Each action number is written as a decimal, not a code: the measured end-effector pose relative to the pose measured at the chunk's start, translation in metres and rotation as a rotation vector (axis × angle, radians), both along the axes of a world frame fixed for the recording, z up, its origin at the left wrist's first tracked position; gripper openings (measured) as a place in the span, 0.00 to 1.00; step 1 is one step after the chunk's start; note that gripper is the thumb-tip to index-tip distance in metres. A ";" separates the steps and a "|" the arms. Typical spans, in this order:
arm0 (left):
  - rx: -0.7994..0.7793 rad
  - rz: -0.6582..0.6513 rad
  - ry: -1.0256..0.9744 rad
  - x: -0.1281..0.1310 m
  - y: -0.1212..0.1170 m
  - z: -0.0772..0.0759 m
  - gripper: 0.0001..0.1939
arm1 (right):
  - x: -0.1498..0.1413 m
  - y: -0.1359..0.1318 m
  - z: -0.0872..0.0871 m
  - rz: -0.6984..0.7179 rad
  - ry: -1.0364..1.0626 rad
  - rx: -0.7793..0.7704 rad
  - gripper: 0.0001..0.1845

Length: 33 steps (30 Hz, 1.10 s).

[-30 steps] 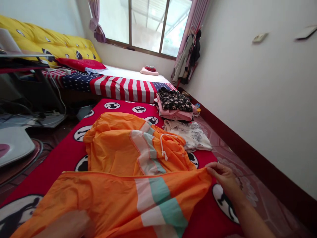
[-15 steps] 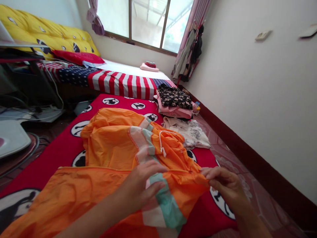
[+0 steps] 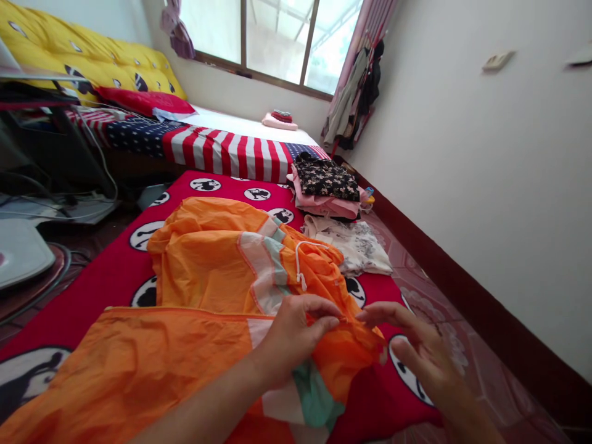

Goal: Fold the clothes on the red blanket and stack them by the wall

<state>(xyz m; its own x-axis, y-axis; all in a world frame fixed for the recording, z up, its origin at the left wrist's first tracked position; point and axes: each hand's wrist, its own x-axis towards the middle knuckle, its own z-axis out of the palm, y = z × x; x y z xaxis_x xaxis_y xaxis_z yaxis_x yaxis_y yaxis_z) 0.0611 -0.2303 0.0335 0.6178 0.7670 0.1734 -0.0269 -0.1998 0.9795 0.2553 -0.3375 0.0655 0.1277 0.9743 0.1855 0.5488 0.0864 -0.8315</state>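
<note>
Bare left hand (image 3: 296,339) and right hand (image 3: 419,361)

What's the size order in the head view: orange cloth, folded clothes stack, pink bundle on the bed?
Orange cloth, then folded clothes stack, then pink bundle; nearness to the camera skews this, so true sizes are unsure.

A folded stack of black floral and pink clothes (image 3: 326,185) sits just behind a cream floral garment (image 3: 354,250) on a red printed mat (image 3: 379,288); farther back lies a bed with a stars-and-stripes sheet (image 3: 222,151); a red pillow (image 3: 143,102) rests against a yellow cushion (image 3: 83,55).
</note>
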 end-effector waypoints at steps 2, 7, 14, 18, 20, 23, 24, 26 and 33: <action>0.069 0.030 -0.020 -0.003 -0.003 0.002 0.05 | -0.014 0.006 -0.001 -0.034 -0.129 -0.042 0.18; 0.427 0.083 -0.023 -0.011 -0.004 0.003 0.03 | -0.042 0.017 -0.008 0.002 -0.053 -0.139 0.14; 0.929 0.168 0.101 -0.020 -0.001 -0.002 0.06 | -0.054 0.022 -0.005 0.035 -0.019 -0.150 0.17; 0.946 0.153 0.172 -0.024 -0.004 0.005 0.08 | -0.055 0.021 -0.004 0.033 -0.194 -0.085 0.15; 0.831 0.133 0.155 -0.025 -0.007 0.008 0.08 | -0.055 0.021 -0.006 0.012 -0.324 0.001 0.12; 0.580 0.127 0.066 -0.025 -0.013 0.009 0.08 | -0.056 0.020 -0.011 -0.026 -0.517 0.194 0.07; 0.498 0.142 0.048 -0.024 -0.014 0.009 0.09 | -0.058 0.020 -0.012 -0.025 -0.569 0.255 0.07; 0.353 0.183 0.042 -0.021 -0.016 0.007 0.10 | -0.062 0.021 -0.012 0.002 -0.643 0.352 0.08; 0.049 0.355 0.119 -0.039 0.009 -0.012 0.07 | -0.060 0.014 0.006 0.006 -0.591 0.603 0.08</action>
